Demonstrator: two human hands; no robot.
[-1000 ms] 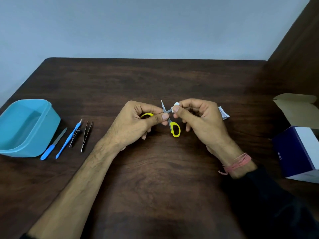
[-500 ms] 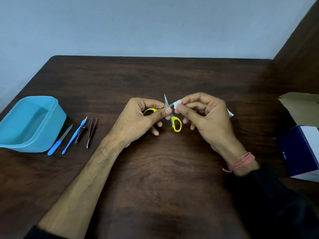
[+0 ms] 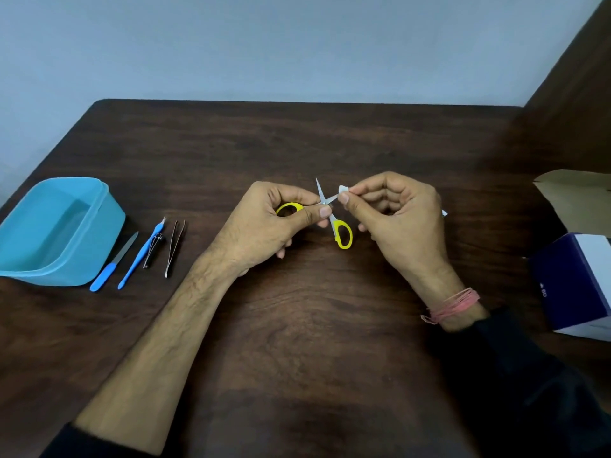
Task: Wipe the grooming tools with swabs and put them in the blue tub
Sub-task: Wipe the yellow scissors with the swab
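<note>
Small yellow-handled scissors point(image 3: 342, 233) are held spread apart over the table's middle. My left hand point(image 3: 264, 226) grips one yellow handle loop. My right hand point(image 3: 396, 216) pinches a white swab point(image 3: 343, 190) against one blade, near its tip. The other blade points up and away. The blue tub point(image 3: 99, 206) stands at the left, with nothing seen in it. Beside it on the table lie a blue-handled nail file point(image 3: 114, 262), a blue cuticle tool point(image 3: 140, 256), a nail clipper point(image 3: 153, 247) and tweezers point(image 3: 174, 247).
A dark blue and white box point(image 3: 575, 282) stands at the right edge, with an open brown cardboard flap point(image 3: 575, 196) behind it. A scrap of white wrapper point(image 3: 444, 212) peeks out behind my right hand. The dark wooden table point(image 3: 297, 342) meets a pale wall at the back.
My right hand has slid the swab along the blade toward its tip. The camera view has shifted slightly; the scissors stay in both hands.
</note>
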